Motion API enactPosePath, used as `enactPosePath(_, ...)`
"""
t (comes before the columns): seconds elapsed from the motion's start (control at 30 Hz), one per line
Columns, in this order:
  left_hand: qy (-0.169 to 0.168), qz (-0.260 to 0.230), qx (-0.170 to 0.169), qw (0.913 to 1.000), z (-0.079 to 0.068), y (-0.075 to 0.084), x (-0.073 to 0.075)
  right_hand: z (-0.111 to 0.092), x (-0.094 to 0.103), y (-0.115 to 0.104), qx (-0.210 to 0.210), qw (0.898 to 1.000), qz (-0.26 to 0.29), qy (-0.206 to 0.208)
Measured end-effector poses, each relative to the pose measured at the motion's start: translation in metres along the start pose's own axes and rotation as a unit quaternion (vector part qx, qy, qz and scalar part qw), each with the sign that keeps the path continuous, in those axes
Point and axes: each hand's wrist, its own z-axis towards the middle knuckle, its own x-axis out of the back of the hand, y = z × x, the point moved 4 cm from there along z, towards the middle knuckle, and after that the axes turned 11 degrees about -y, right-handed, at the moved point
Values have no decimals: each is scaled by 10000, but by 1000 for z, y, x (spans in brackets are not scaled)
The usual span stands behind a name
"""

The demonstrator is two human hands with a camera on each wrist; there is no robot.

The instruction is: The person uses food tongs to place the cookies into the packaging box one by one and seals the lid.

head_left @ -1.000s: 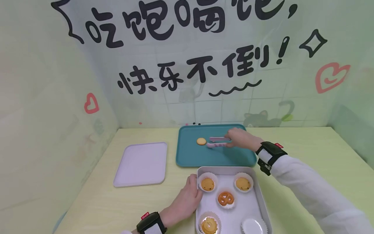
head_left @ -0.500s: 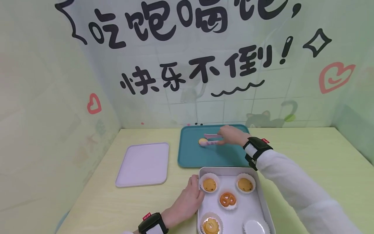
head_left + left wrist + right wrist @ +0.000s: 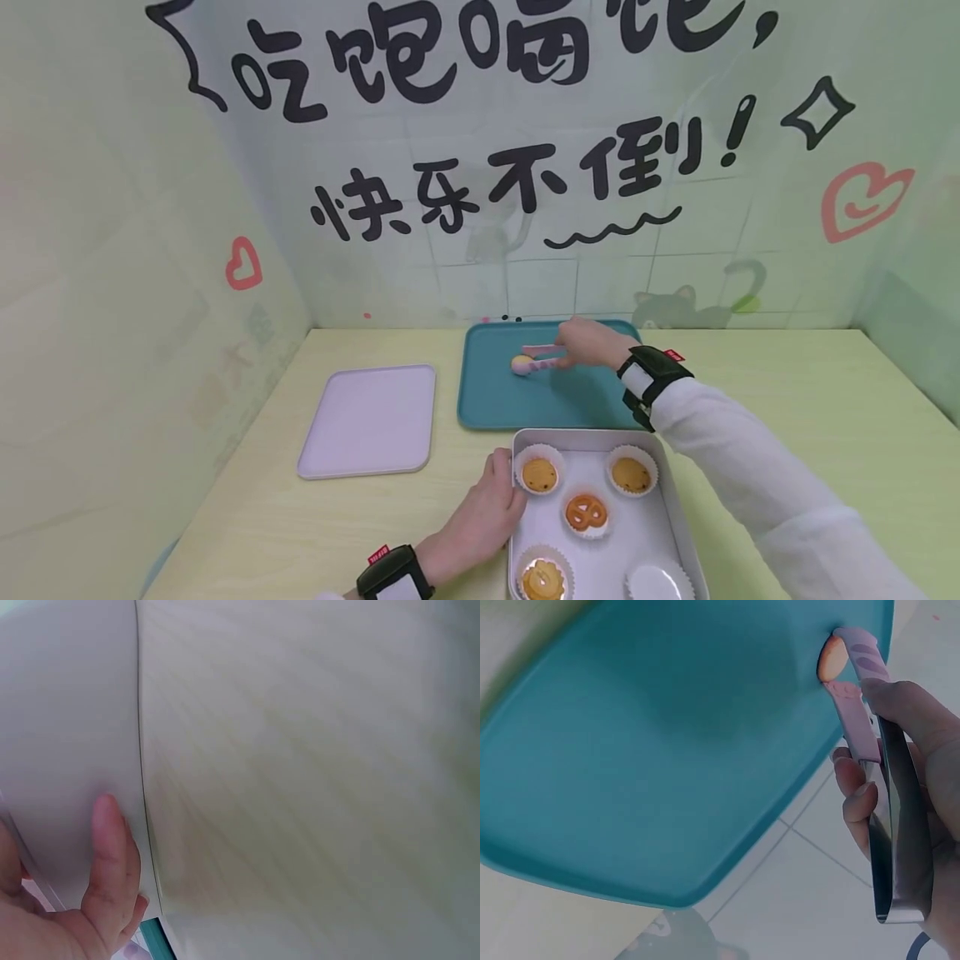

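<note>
My right hand (image 3: 592, 342) grips metal tongs (image 3: 904, 825) with pink patterned tips, above the teal tray (image 3: 491, 408). In the right wrist view the tips stand on either side of a round golden biscuit (image 3: 831, 658), which lies on the teal tray; how firmly they touch it I cannot tell. My left hand (image 3: 483, 508) holds the left wall of a pale deep baking tray (image 3: 630, 533). Its fingers lie along the outer wall in the left wrist view. Inside that tray, several paper cups hold round biscuits (image 3: 540, 475) and a pretzel (image 3: 587, 512); one paper cup (image 3: 660, 581) holds nothing.
A flat lilac tray (image 3: 367, 421) lies on the left of the wooden table (image 3: 780, 392). Directly behind the teal tray rises a wall (image 3: 465, 287) with printed lettering. Further side walls bound the table.
The right hand has moved left with the tongs, bringing their tips from beside the biscuit to around it. The left hand keeps its hold on the baking tray.
</note>
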Motion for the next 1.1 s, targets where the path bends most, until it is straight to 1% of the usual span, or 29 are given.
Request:
enactPosePath(0.17, -23, -7, 25, 10000, -1, 1, 0, -5, -3, 3, 148, 9997, 106, 159)
enactPosePath(0.37, -21, 6, 48, 10000, 0, 2, 0, -19, -3, 10, 199, 9992, 276, 216)
enactPosePath(0.57, 5, -40, 55, 10000, 0, 3, 0, -42, 3, 16, 399, 9980, 28, 494)
enactPosePath(0.7, -27, -72, 66, 9999, 1, 3, -2, -73, 7, 14, 535, 9955, -331, 712)
enactPosePath(0.87, -49, -90, 110, 9999, 2, 4, -3, -124, 11, 0, 746, 9902, -601, 1013)
enactPosePath(1.03, 15, -60, 73, 10000, 2, 4, -2, -170, 12, -16, 1203, 9806, -703, 1381)
enactPosePath(1.1, 54, -65, 41, 10000, 2, 4, -1, -186, 11, -21, 1406, 9767, -657, 1482)
